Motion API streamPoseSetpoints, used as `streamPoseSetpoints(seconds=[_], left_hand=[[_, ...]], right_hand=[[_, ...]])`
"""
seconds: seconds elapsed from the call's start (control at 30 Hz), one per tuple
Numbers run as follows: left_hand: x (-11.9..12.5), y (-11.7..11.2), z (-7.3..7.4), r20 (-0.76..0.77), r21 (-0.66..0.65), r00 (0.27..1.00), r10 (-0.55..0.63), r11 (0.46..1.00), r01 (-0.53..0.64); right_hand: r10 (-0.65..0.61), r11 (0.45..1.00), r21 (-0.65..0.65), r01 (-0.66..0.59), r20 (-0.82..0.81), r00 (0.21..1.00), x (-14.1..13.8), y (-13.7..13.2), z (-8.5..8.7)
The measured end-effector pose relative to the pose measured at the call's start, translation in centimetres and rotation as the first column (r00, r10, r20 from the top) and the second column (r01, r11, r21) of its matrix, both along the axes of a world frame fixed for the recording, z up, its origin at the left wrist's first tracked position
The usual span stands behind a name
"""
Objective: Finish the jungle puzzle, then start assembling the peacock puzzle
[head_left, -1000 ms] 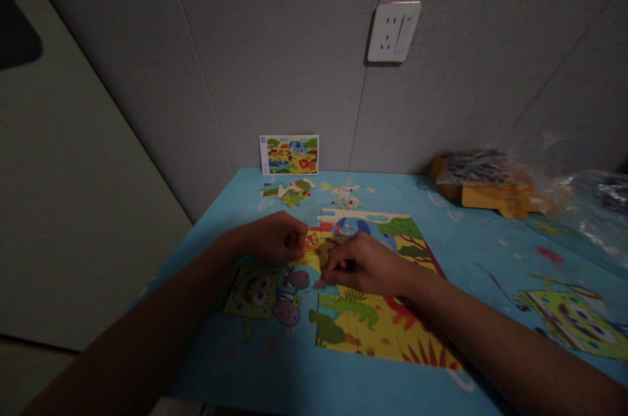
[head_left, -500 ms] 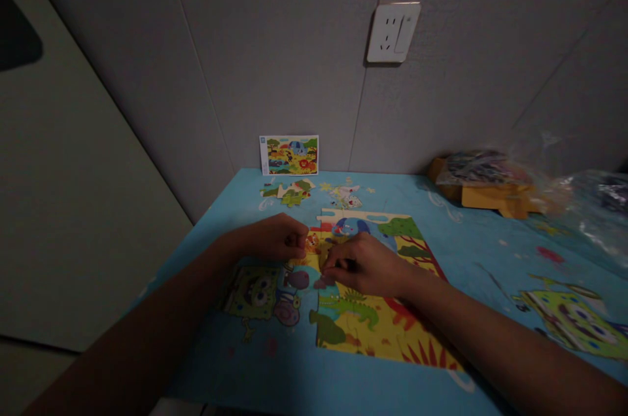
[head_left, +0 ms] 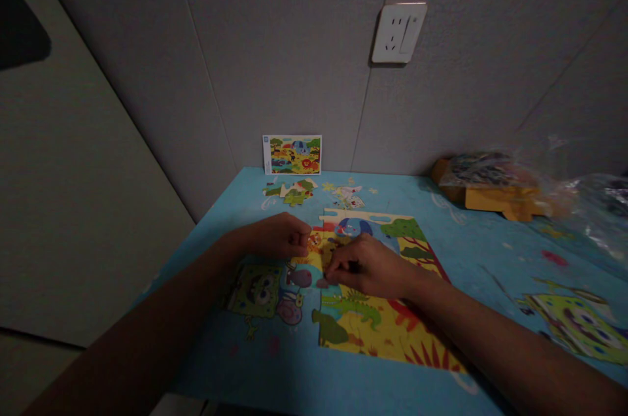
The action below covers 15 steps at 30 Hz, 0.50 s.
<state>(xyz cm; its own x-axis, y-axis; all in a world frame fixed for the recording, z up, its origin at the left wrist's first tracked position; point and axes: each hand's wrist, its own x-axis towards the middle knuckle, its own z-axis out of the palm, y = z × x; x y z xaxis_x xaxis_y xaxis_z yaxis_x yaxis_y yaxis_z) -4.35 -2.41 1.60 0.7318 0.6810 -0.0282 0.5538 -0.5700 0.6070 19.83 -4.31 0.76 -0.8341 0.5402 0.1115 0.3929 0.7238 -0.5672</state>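
A partly joined animal jigsaw puzzle lies on the blue table. On its left side, puzzle pieces with a tiger and a hippo jut out past the lower-left edge. My left hand is closed, its fingertips at the left edge of the tiger piece. Curled over the seam beside the hippo is my right hand, its fingers closed and their tips on the puzzle. Whether anything sits between those right fingers is hidden.
Several loose puzzle pieces lie behind the puzzle. A picture card leans on the wall. At the back right are a yellow-orange box and clear plastic bags. The tablecloth bears printed cartoon figures.
The whole view has shifted slightly, so things appear a little further right. My right fingertips have moved slightly over the seam; my left hand stays at the tiger piece.
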Motion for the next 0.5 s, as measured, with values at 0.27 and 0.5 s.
streamPoseSetpoints(seconds=[0.27, 0.5], left_hand=[[0.2, 0.2, -0.5, -0.022, 0.096, 0.998, 0.059, 0.994, -0.057], [-0.5, 2.1, -1.0, -0.028, 0.457, 0.724, 0.689, 0.653, -0.604]], right_hand=[[-0.004, 1.000, -0.019, 0.004, -0.006, 1.000, -0.1, 0.1, 0.0], [-0.024, 1.000, -0.009, 0.024, -0.007, 1.000, 0.0, 0.1, 0.2]])
